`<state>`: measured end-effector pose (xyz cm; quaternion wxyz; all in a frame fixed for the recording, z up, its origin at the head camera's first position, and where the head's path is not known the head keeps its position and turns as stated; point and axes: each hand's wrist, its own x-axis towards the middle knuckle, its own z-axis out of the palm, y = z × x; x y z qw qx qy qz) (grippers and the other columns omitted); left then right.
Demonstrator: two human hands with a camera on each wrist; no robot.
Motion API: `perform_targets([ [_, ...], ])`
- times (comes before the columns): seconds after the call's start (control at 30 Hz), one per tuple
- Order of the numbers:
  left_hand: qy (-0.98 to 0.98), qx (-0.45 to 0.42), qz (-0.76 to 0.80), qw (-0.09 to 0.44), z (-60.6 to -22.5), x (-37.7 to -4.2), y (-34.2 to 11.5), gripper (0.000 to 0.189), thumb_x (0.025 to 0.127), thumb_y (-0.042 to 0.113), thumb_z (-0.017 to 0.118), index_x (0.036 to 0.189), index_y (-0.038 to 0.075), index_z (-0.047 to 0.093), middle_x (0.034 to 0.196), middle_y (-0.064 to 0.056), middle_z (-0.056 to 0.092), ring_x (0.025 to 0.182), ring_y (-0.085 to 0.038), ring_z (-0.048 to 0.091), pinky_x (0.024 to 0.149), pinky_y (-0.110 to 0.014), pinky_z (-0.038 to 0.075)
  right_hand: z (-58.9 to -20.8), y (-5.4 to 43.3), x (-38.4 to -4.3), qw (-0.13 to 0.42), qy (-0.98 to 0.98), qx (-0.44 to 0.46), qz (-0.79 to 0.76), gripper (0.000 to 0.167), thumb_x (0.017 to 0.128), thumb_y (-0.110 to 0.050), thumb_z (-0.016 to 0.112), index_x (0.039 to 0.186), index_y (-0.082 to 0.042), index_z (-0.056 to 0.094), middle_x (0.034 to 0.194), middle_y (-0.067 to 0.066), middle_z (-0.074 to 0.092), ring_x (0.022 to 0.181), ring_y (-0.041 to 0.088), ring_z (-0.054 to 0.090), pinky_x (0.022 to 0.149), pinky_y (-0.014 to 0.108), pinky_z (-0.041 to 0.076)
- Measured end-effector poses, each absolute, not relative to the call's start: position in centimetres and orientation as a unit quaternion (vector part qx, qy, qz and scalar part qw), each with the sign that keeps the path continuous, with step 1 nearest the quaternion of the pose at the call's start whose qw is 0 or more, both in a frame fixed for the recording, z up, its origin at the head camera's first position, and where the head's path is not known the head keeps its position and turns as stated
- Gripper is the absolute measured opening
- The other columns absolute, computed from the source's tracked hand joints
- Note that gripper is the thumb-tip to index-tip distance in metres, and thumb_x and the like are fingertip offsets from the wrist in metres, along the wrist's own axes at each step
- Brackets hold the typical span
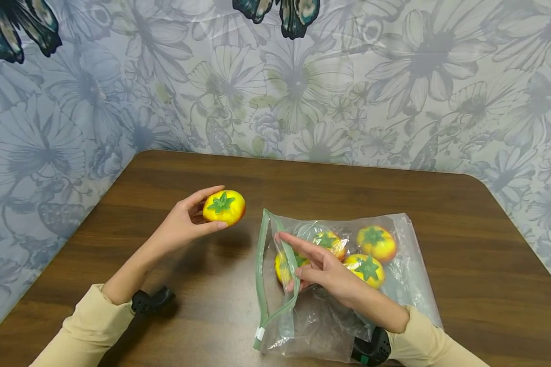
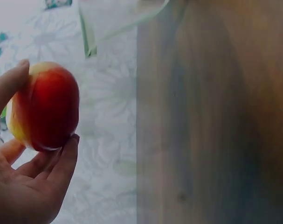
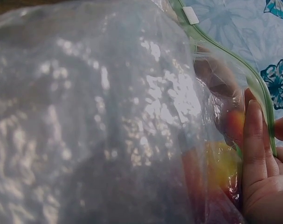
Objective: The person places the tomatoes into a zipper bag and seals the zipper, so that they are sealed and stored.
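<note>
In the head view my left hand (image 1: 190,219) holds a yellow-and-red toy tomato (image 1: 224,208) with a green leafy top, raised over the table left of the bag. The left wrist view shows the red side of this tomato (image 2: 48,107) between thumb and fingers. My right hand (image 1: 323,270) grips the green-edged mouth of a clear zip bag (image 1: 312,326), its index finger stretched along the opening. In the right wrist view, fingers (image 3: 255,149) lie on both sides of the green rim (image 3: 260,84). Several similar tomatoes (image 1: 377,243) lie inside the bag, one partly behind the rim.
The brown wooden table (image 1: 188,173) has rounded far corners. Behind it hangs a flower-and-butterfly patterned cloth (image 1: 303,102). A white slider (image 1: 259,334) sits at the near end of the bag's green edge. Dark cameras (image 1: 152,300) are strapped to both wrists.
</note>
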<state>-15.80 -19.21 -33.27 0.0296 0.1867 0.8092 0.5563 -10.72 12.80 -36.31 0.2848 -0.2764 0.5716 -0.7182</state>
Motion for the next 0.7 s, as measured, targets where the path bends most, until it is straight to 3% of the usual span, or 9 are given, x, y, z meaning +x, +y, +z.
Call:
perform_targets([
  [0.17,0.808,0.226,0.542,0.041,-33.9,-14.2,-18.2,0.072,0.074,0.009,0.080,0.137,0.012,0.046,0.127,-0.006,0.048,0.111,-0.023,0.053,0.086,-0.032,0.048,-36.4,12.8,-10.7,0.286,0.572,-0.274,-0.718,0.062,0.094,0.003,0.048,0.149,-0.013,0.025,0.154,0.004,0.017,0.081,0.027,0.066,0.069,0.032,0.052],
  [0.47,0.814,0.278,0.505,0.076,-35.6,-12.1,-16.7,0.072,0.073,0.020,0.082,0.136,0.017,0.048,0.128,0.000,0.049,0.112,-0.021,0.052,0.087,-0.040,0.048,-36.4,12.6,-10.5,0.289,0.576,-0.271,-0.715,0.062,0.094,0.002,0.048,0.149,-0.014,0.025,0.154,0.004,0.016,0.082,0.028,0.066,0.070,0.034,0.053],
  [0.7,0.815,0.316,0.478,0.083,-36.6,-11.8,-15.9,0.071,0.074,0.028,0.081,0.136,0.015,0.048,0.126,0.003,0.050,0.111,-0.016,0.051,0.088,-0.037,0.047,-36.5,12.6,-10.5,0.290,0.578,-0.271,-0.713,0.062,0.094,0.002,0.048,0.149,-0.014,0.025,0.154,0.004,0.016,0.082,0.028,0.066,0.069,0.033,0.053],
])
